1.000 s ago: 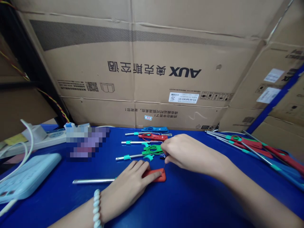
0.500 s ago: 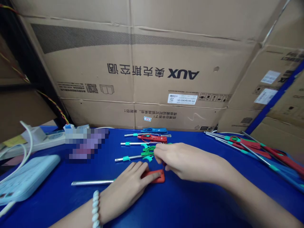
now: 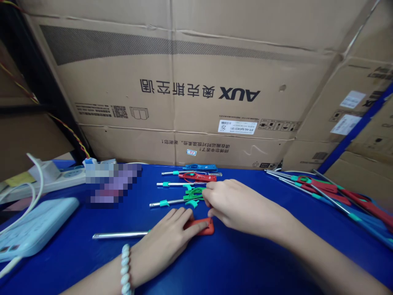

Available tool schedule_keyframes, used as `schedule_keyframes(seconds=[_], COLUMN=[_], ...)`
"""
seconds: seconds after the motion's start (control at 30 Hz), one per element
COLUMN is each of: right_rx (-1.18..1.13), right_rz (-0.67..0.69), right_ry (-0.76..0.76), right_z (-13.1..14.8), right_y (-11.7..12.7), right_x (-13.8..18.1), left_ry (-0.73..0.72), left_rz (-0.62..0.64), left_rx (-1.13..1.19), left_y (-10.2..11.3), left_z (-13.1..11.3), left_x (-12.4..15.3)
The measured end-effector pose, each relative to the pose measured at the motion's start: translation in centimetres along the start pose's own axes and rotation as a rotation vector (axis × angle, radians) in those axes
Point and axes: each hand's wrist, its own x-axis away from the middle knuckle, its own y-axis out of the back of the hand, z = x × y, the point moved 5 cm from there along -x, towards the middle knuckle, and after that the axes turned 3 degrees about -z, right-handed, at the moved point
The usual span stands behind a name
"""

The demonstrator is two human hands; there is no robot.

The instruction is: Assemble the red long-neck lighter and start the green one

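My left hand [image 3: 167, 241] lies on the blue table [image 3: 233, 266], fingers pressed down on the red handle [image 3: 205, 226] of a tool whose thin metal rod [image 3: 119, 235] runs out to the left. My right hand [image 3: 238, 205] hovers just beyond the handle's far end, fingertips pinched together at its corner; what they pinch is too small to make out. A white bead bracelet [image 3: 125, 268] sits on my left wrist.
Similar rod tools with green [image 3: 192, 196], red [image 3: 198, 177] and blue [image 3: 199, 167] handles lie just beyond my hands. More of them are piled at the right [image 3: 331, 190]. A pale blue device [image 3: 33, 227] and a power strip [image 3: 58, 178] sit left. Cardboard boxes [image 3: 184, 94] wall the back.
My right hand's pinch shifted from the red handle's far end a little left and up toward the green tool, then back near the handle's corner. My left hand stayed pressed on the handle.
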Motion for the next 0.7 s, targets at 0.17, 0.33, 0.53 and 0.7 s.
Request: schedule_keyframes(seconds=[0.17,0.33,0.53,0.7], right_rx=[-0.002,-0.009,0.009,0.040], right_rz=[0.023,0.043,0.070,0.068], right_ry=[-0.057,-0.094,-0.180,-0.269], right_z=[-0.08,-0.15,-0.32,-0.11], right_y=[0.13,-0.01,-0.23,0.00], right_x=[-0.06,-0.13,-0.48,-0.43], left_ry=[0.012,0.015,0.009,-0.009], left_rz=[0.023,0.023,0.052,0.088], left_rx=[-0.013,-0.014,-0.005,-0.055], left_y=[-0.23,-0.12,0.19,0.32], left_z=[0.07,-0.03,-0.37,-0.63], left_x=[-0.01,-0.01,0.05,0.27])
